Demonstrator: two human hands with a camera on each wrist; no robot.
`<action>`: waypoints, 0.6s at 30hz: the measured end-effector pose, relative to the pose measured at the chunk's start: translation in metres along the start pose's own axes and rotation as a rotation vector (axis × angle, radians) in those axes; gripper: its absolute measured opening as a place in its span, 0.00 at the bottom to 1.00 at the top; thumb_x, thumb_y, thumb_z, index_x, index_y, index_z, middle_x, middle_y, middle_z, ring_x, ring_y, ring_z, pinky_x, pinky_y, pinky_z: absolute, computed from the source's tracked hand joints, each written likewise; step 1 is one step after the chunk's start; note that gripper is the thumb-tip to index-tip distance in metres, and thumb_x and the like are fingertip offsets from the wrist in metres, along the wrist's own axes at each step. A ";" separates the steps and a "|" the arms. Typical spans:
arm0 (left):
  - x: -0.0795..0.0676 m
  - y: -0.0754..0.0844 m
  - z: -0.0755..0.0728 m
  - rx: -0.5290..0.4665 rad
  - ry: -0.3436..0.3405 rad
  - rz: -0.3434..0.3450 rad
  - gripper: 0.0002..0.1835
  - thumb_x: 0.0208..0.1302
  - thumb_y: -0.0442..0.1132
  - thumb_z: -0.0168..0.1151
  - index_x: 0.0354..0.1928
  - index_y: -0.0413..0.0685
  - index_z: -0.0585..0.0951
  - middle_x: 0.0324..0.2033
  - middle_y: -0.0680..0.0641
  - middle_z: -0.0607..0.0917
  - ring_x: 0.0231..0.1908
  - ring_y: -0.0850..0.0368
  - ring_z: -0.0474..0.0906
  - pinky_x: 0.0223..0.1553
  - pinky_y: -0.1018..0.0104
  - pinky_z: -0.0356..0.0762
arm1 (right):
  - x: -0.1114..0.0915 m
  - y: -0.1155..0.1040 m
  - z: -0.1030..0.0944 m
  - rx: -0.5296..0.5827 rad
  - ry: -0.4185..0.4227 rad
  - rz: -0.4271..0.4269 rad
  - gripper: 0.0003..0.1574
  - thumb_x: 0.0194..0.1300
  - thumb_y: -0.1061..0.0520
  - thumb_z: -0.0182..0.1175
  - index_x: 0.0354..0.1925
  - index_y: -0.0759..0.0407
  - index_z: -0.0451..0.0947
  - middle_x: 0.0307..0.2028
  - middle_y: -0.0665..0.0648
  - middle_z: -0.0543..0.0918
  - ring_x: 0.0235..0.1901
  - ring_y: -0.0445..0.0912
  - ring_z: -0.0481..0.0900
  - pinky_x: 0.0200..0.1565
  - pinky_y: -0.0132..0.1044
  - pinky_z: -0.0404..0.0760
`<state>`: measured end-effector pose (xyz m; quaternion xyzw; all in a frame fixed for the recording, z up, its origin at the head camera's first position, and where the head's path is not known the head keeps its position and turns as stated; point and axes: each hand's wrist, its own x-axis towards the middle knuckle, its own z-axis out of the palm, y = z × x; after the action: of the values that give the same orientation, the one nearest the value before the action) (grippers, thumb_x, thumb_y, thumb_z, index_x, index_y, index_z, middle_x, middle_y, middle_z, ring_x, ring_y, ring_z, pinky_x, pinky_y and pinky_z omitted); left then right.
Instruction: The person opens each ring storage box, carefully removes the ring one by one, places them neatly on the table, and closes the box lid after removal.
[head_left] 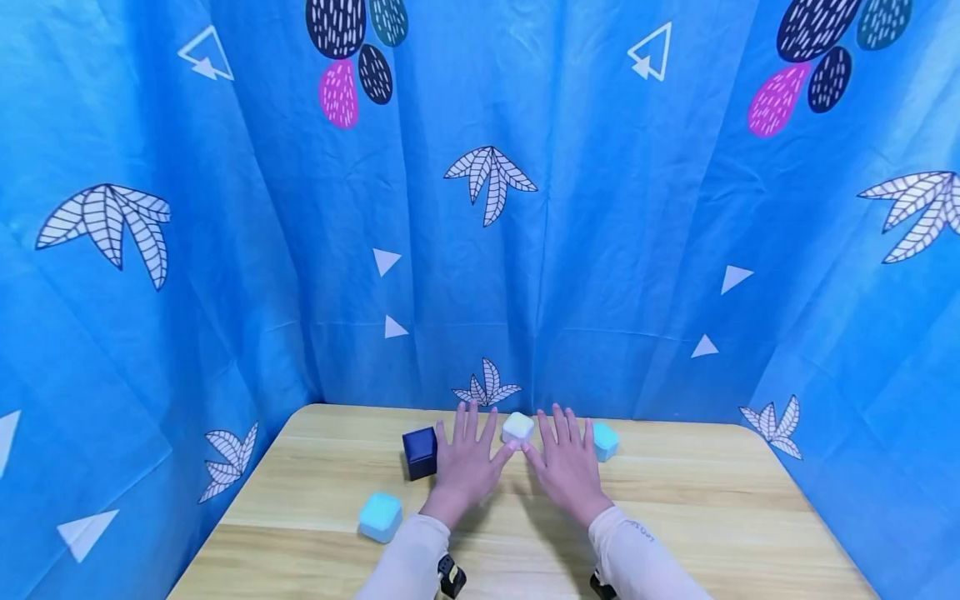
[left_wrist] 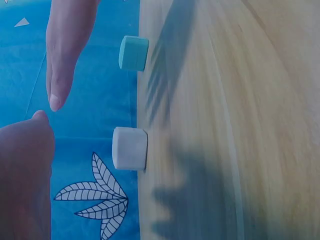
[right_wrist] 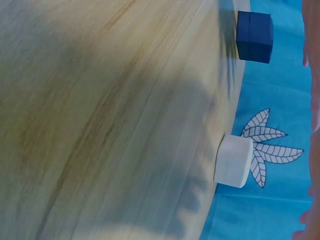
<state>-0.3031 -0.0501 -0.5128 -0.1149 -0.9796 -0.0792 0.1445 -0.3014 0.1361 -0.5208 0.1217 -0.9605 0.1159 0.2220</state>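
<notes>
Both hands hover palm down over the wooden table, fingers straight and spread, thumbs pointing at each other; their shadows fall on the wood. The left hand [head_left: 467, 467] holds nothing and is just right of a dark blue box [head_left: 420, 453]. Nothing is in the right hand [head_left: 564, 467] either; its outer fingers overlap a turquoise rounded block [head_left: 605, 442] in the head view. Between the fingers of the two hands, farther back, sits a white rounded block [head_left: 517, 428]. In the right wrist view the white block [right_wrist: 233, 160] and dark blue box [right_wrist: 254, 37] stand on the table.
A second turquoise block [head_left: 380, 517] lies at the front left, beside the left sleeve [head_left: 411, 560]. The wooden table [head_left: 712, 517] has its back edge against a blue patterned curtain [head_left: 600, 208], which also hangs along both sides.
</notes>
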 end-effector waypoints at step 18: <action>-0.013 -0.022 -0.004 -0.024 -0.003 -0.061 0.40 0.65 0.73 0.27 0.75 0.64 0.51 0.75 0.45 0.42 0.73 0.45 0.29 0.67 0.36 0.25 | 0.000 -0.010 0.008 0.023 -0.048 -0.005 0.42 0.70 0.31 0.40 0.73 0.52 0.55 0.72 0.62 0.54 0.73 0.59 0.45 0.68 0.63 0.40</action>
<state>-0.2952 -0.0743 -0.5161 -0.0868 -0.9819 -0.0952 0.1389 -0.3022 0.1239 -0.5262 0.1292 -0.9639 0.1233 0.1976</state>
